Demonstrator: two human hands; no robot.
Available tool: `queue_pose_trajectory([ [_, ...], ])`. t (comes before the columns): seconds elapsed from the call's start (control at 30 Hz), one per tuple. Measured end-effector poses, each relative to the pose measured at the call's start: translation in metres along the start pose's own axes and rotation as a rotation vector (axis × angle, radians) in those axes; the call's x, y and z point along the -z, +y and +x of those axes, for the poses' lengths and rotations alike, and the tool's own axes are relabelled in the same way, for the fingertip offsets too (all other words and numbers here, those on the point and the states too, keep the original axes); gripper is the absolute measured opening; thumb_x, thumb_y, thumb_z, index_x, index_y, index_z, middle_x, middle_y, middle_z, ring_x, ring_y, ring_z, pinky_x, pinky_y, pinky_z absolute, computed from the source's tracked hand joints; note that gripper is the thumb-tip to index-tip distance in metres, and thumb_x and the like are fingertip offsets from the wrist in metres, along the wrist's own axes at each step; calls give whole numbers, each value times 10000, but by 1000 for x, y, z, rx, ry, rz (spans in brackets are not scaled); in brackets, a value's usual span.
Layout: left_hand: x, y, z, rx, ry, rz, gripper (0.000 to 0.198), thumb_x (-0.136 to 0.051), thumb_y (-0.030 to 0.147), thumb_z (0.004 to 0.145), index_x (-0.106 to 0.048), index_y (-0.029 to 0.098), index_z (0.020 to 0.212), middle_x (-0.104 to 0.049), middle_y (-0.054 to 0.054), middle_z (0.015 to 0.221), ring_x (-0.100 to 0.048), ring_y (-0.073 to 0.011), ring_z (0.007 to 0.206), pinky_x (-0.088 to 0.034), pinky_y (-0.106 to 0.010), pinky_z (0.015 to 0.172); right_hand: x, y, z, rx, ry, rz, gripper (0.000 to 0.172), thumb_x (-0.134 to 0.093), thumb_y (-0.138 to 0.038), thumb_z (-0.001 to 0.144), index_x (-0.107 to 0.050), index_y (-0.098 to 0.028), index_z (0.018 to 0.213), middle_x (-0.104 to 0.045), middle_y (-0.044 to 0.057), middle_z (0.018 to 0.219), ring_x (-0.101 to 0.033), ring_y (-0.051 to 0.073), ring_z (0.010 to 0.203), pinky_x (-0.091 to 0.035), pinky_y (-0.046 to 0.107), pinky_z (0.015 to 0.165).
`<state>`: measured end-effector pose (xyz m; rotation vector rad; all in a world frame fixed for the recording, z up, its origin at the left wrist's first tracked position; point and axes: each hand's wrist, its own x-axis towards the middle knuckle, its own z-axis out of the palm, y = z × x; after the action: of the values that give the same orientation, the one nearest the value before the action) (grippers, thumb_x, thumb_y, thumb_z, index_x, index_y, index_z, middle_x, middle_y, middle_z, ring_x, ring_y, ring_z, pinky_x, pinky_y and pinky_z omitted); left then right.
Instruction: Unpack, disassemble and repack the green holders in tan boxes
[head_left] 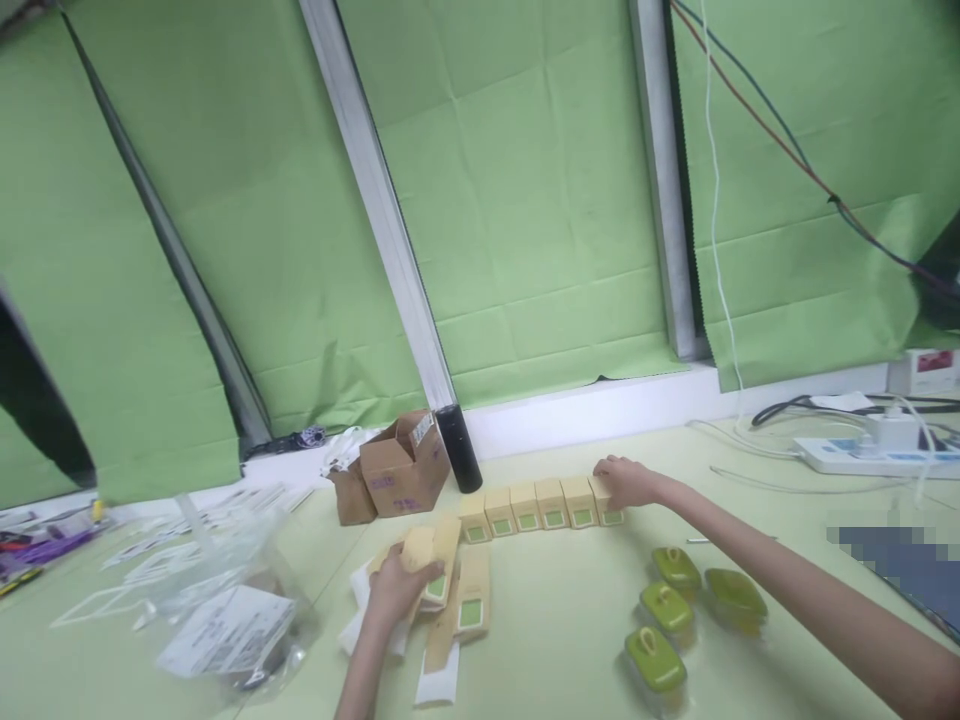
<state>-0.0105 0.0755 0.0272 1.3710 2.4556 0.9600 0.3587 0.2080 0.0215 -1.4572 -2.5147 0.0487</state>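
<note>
Several small tan cartons [527,507], each with a green panel low on the front, stand side by side in a row on the table. My right hand [624,482] is at the row's right end, its fingers closed over the top of the last carton [609,515]. My left hand [397,582] is closed around a tan carton [436,590] in a loose pile. Beside it lie another carton with a green panel [471,600] and a tan and white flat piece [439,660]. Below my right forearm sit several clear containers with green lids [666,608].
Behind the pile are an open cardboard box [405,465] and a black cylinder [459,448]. A clear plastic bag with a white label [229,630] lies at left. A power strip [862,455] with cables and a dark flat object [900,570] are at right.
</note>
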Motion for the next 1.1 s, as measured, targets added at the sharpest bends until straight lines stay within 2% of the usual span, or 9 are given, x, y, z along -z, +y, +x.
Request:
queue_pose_trajectory([
  [0.17, -9, 8, -5, -42, 148, 123, 1008, -697, 435, 492, -265, 50, 1317, -336, -261, 1357, -251, -415, 1283, -187, -517, 1021, 18, -2, -32, -30, 58, 84, 270, -562, -304, 858, -548, -157, 1084, -589, 61, 1079, -592, 187, 907, -496, 374, 764],
  [0.27, -25, 35, -39, -310, 197, 16, 838, -588, 475, 655, -257, 107, 1331, -312, -204, 1384, -215, -358, 1311, -150, -512, 1051, 34, -20, -66, -14, 160, 136, 433, -718, -315, 693, -534, -171, 1057, -606, 81, 1047, -573, 241, 933, -474, 359, 773],
  [0.4, -47, 83, -103, -783, -302, -236, 723, -545, 386, 772, -185, 259, 1386, -242, -74, 1462, -213, -250, 1340, -223, -442, 1075, 39, -54, -107, 22, 233, 190, 440, -702, -285, 686, -489, -216, 1064, -612, 55, 1030, -569, 246, 906, -467, 338, 719],
  [0.5, -58, 108, -132, -1000, -378, -156, 729, -553, 205, 762, -186, 272, 1388, -342, -70, 1411, -305, -259, 1287, -299, -463, 1035, 28, -74, -124, 142, 324, 179, 460, -720, -171, 653, -482, -230, 1043, -607, 30, 971, -562, 230, 866, -450, 333, 705],
  [0.6, -64, 113, -140, -979, -309, -71, 698, -527, 112, 739, -248, 274, 1358, -527, -75, 1196, -473, -259, 1102, -441, -440, 885, 15, -79, -133, 234, 509, 55, 431, -697, -102, 665, -489, -201, 1030, -602, 54, 903, -561, 232, 815, -432, 342, 686],
  [0.67, -67, 108, -140, -946, -263, -54, 680, -544, 98, 717, -294, 283, 1321, -545, -63, 1124, -499, -252, 1034, -480, -409, 813, 9, -77, -139, 276, 558, 15, 319, -692, -211, 710, -511, -190, 973, -602, 57, 838, -561, 220, 749, -420, 325, 643],
  [0.77, -72, 99, -139, -987, -191, -8, 614, -515, 36, 692, -369, 281, 1234, -536, -54, 1110, -504, -236, 1003, -505, -375, 765, 8, -75, -148, 323, 420, 57, 193, -574, -394, 813, -538, -223, 896, -584, -2, 658, -552, 171, 599, -376, 272, 555],
  [0.9, -78, 92, -136, -1122, -39, 101, 538, -495, 21, 709, -381, 242, 1186, -517, -86, 1142, -507, -242, 986, -532, -363, 690, 14, -78, -155, 251, 320, 7, 182, -387, -268, 918, -541, -278, 1015, -558, -46, 512, -502, 143, 434, -257, 253, 448],
  [1.1, -86, 94, -139, -1372, 189, 182, 389, -466, 27, 754, -445, 220, 1091, -534, -110, 1140, -521, -246, 979, -532, -394, 723, 21, -86, -150, 195, 320, -28, 149, -511, -185, 822, -584, -253, 934, -620, -14, 735, -554, 118, 494, -300, 230, 455],
])
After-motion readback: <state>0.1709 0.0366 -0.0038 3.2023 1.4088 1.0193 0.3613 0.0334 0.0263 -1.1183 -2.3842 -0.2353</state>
